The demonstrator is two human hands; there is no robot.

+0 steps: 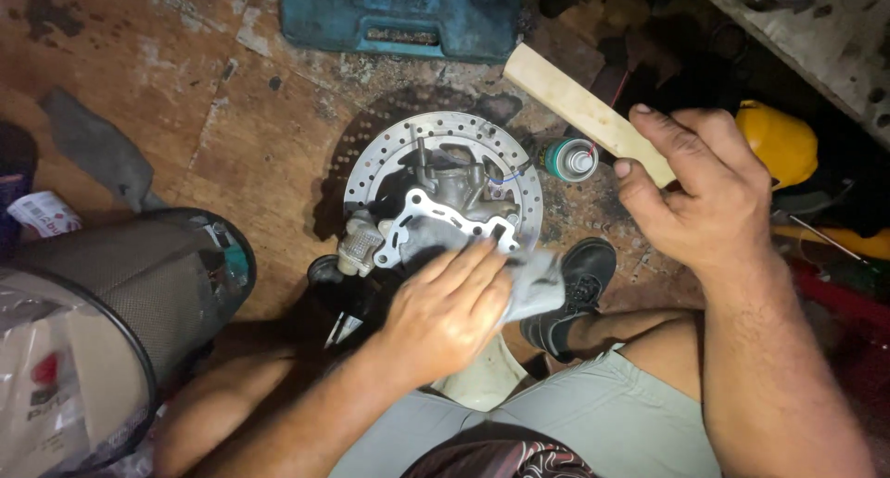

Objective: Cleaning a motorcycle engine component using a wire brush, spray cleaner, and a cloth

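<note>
- The left hand (445, 311) lies palm down, fingers pressed together and stretched flat over a grey rag (533, 288), pressing it onto the pale metal gasket face (417, 220) of an engine part (454, 186).
- The rag spills out to the right from under the fingertips, toward a black shoe (579, 288).
- The right hand (700, 195) is raised to the right, fingers curled round a pale wooden stick (584, 112), thumb laid along its near edge; the stick slants up and left from the hand.
- The engine part stands in the middle of a drilled brake disc (445, 130), which lies on the stained wooden floor (185, 70).
- A small spray can (570, 158) stands just beside the disc's right edge, below the stick.
- A teal tool case (399, 14) lies beyond the disc at the top.
- A yellow helmet (783, 140) sits behind the right hand.
- A mesh basket (111, 283) lies at the left.
</note>
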